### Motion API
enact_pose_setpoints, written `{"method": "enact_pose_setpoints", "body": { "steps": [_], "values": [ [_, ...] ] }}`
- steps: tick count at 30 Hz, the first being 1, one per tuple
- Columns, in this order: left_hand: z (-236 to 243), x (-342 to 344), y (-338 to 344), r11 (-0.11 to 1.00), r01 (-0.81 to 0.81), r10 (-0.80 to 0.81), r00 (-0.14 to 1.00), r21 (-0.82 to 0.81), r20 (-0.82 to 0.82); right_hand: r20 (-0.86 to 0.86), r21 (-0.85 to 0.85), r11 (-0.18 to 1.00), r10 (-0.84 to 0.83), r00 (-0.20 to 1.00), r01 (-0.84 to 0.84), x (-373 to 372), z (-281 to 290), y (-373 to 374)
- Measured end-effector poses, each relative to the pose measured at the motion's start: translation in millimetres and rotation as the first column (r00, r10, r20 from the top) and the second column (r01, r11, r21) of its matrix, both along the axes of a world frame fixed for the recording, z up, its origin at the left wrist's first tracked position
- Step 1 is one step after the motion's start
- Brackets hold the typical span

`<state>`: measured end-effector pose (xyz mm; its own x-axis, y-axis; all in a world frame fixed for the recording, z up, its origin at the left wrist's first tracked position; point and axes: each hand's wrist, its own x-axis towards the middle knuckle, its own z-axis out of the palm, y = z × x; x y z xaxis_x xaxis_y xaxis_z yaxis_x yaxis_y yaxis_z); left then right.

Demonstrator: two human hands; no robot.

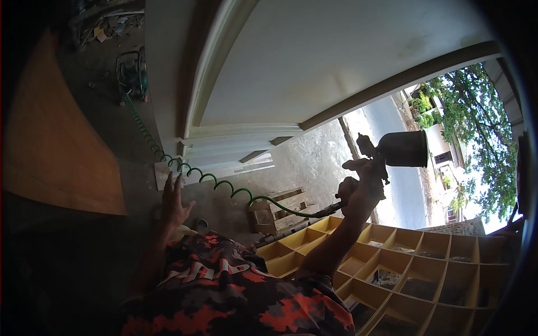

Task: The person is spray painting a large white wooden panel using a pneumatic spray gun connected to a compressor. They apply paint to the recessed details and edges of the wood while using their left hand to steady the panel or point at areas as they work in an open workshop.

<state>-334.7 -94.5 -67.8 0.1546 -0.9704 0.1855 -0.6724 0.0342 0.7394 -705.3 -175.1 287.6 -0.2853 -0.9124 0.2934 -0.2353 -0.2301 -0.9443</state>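
My right hand (pixel 363 182) is wrapped round a spray gun (pixel 380 162), held out to the right. The gun carries a dark metal cup (pixel 404 149). A green coiled air hose (pixel 240 191) joins its handle and runs left past my other hand. My left hand (pixel 175 204) is open, with its fingers spread and nothing gripped. Its fingertips are close to the hose coils; whether they touch cannot be told. Above both hands stretches a large pale grey panelled piece (pixel 314 61) with raised frame edges.
A yellowish wooden grid frame (pixel 392 252) stands at the lower right. Wooden pallet-like pieces (pixel 283 210) lie on the floor (pixel 305 154). At the left edge is a curved orange-brown board (pixel 61 140). A green machine, likely a compressor (pixel 134 78), stands by the hose's far end.
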Motion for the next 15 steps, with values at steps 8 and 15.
{"method": "enact_pose_setpoints", "body": {
  "steps": [8,15],
  "values": [
    [-23,-34,-82,0.930,0.366,-0.330,0.875,-0.040,0.355,-0.030,-0.145,0.983,0.107,0.994,-0.110,10,51,30],
    [-19,-5,-79,0.877,0.458,-0.448,0.889,-0.148,0.096,-0.042,-0.208,0.978,-0.008,0.999,-0.001,-32,103,7]
  ]
}}
